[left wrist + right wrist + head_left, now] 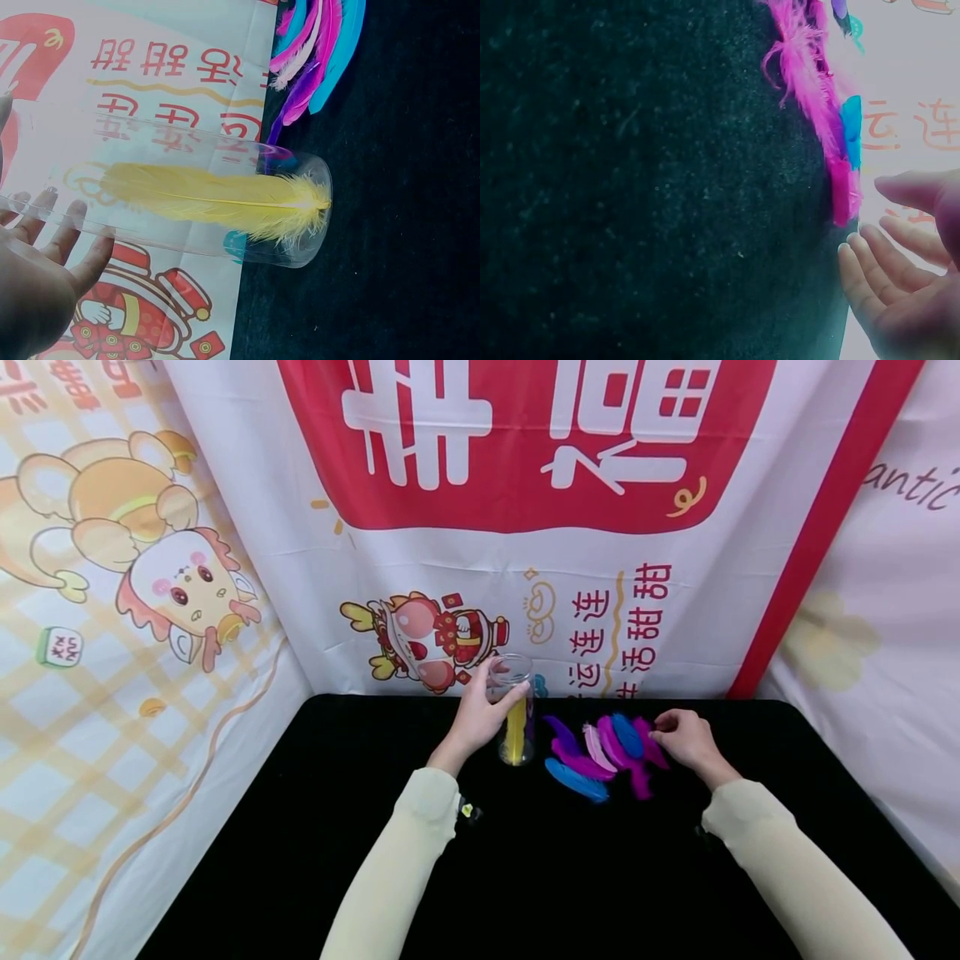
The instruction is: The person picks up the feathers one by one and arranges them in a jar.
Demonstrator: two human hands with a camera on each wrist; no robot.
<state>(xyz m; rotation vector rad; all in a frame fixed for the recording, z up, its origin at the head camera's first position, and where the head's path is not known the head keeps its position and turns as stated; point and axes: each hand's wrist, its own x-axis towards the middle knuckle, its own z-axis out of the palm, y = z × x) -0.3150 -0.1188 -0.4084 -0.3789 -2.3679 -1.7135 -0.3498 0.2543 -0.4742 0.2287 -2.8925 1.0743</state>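
My left hand [480, 706] holds a tall clear plastic tube [300, 251] around its upper part. Inside the tube stands a yellow feather [217, 199], its fluffy end at the bottom. To the right of the tube lies a loose row of feathers: blue feather [576, 779] in front, a purple one [562, 735], a pale pink one [595, 747], several magenta ones [617, 745] and another blue one [627, 736]. At the right end of this row, my right hand [686, 739] has its fingertips beside a magenta feather. Its thumb and fingers stand apart with nothing between them in the right wrist view.
The feathers and tube are on a black cloth-covered table [525, 877], near its back edge. A printed white and red curtain [675, 635] hangs right behind it. Patterned curtains stand at the left [247, 760] and right [862, 693].
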